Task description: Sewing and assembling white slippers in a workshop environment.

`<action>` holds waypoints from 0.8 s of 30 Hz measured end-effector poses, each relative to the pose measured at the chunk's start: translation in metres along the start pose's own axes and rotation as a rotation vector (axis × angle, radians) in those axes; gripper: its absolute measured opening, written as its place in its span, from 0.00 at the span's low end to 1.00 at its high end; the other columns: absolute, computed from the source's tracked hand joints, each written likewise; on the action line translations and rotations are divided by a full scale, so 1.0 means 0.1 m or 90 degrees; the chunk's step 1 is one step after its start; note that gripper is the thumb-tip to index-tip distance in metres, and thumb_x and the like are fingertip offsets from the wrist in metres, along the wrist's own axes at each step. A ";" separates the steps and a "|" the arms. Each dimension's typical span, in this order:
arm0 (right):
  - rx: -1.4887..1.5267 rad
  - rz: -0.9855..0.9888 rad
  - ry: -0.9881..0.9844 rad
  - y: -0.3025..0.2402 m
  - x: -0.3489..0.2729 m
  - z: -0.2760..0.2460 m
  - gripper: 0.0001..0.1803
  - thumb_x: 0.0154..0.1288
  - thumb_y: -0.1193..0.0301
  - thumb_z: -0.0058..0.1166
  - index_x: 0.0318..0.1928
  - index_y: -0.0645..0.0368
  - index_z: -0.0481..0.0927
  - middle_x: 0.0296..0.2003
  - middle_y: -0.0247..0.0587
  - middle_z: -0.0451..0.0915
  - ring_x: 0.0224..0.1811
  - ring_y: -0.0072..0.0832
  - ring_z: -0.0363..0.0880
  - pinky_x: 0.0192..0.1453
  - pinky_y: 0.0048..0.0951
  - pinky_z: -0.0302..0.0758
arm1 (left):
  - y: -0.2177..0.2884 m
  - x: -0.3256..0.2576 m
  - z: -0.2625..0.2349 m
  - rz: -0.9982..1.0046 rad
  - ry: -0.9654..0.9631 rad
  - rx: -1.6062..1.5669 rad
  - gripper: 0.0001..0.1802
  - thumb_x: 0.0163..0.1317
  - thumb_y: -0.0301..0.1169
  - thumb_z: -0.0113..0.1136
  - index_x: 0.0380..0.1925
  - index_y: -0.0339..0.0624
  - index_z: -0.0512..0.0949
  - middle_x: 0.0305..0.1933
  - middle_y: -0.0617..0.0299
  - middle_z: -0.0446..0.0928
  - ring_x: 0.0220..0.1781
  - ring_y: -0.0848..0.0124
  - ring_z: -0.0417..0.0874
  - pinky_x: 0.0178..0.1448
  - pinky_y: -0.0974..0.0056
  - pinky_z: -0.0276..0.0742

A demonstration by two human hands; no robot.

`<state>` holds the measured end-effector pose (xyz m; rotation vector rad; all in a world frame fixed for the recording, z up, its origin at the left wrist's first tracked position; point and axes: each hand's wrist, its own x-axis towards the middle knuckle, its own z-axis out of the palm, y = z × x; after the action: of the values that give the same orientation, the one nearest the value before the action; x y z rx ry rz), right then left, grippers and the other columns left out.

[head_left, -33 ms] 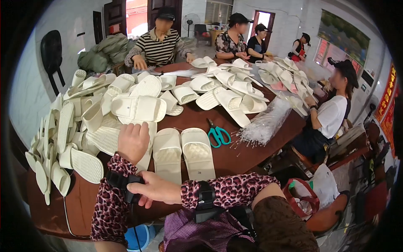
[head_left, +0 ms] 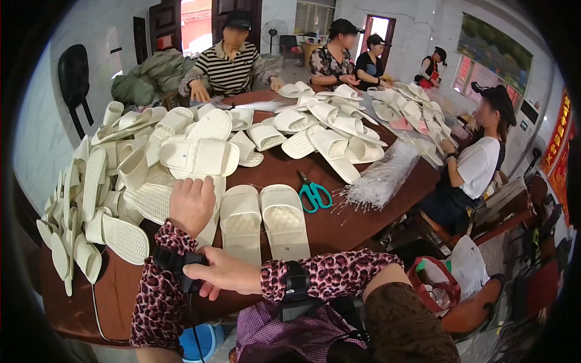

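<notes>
My left hand (head_left: 192, 206) is curled into a loose fist, knuckles up, over the near edge of a heap of cream slide slippers (head_left: 200, 156). Nothing shows in it. Around that wrist, over a leopard-print sleeve, sits a black strapped device (head_left: 169, 260). My right hand (head_left: 227, 272) reaches across and grips the device, thumb on top and fingers curled below. Just beyond my right hand, two cream slippers (head_left: 284, 221) lie side by side, toes away from me. Teal-handled scissors (head_left: 315, 195) rest to their right.
A bundle of clear plastic fasteners (head_left: 384, 178) lies right of the scissors on the brown table (head_left: 357, 227). More slippers (head_left: 414, 109) are piled at the far right. Several people sit or stand around the table. A blue bucket (head_left: 200, 343) is below the near edge; a red-handled bag (head_left: 433, 284) sits at right.
</notes>
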<state>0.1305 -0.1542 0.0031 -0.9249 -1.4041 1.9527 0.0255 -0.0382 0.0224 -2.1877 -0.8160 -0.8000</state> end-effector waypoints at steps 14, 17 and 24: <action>-0.415 -0.304 0.056 0.16 -0.16 -0.62 0.22 0.61 0.68 0.55 0.53 0.64 0.67 0.32 0.44 0.81 0.33 0.32 0.81 0.38 0.31 0.76 | -0.23 -0.55 0.29 -0.697 0.041 -0.772 0.08 0.66 0.28 0.49 0.36 0.33 0.74 0.18 0.67 0.69 0.19 0.81 0.69 0.23 0.75 0.64; -0.546 -0.265 0.137 -0.14 -0.42 -0.91 0.14 0.62 0.69 0.52 0.46 0.61 0.74 0.29 0.49 0.80 0.32 0.37 0.81 0.38 0.34 0.75 | -0.32 -0.65 0.18 -0.772 0.117 -0.799 0.09 0.65 0.29 0.49 0.36 0.32 0.74 0.19 0.67 0.70 0.19 0.81 0.69 0.24 0.75 0.64; -0.824 -0.300 0.132 -0.17 -0.56 -1.32 0.17 0.62 0.67 0.52 0.49 0.62 0.72 0.34 0.50 0.77 0.38 0.46 0.76 0.44 0.40 0.72 | -0.46 -0.80 0.21 -0.762 0.254 -0.721 0.09 0.65 0.26 0.49 0.37 0.31 0.74 0.23 0.65 0.72 0.24 0.81 0.70 0.30 0.76 0.65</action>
<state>0.2695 -0.1167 0.0028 -1.0715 -2.4481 0.4248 -0.0504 -0.0212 -0.0314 -1.9783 -1.7321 -2.6955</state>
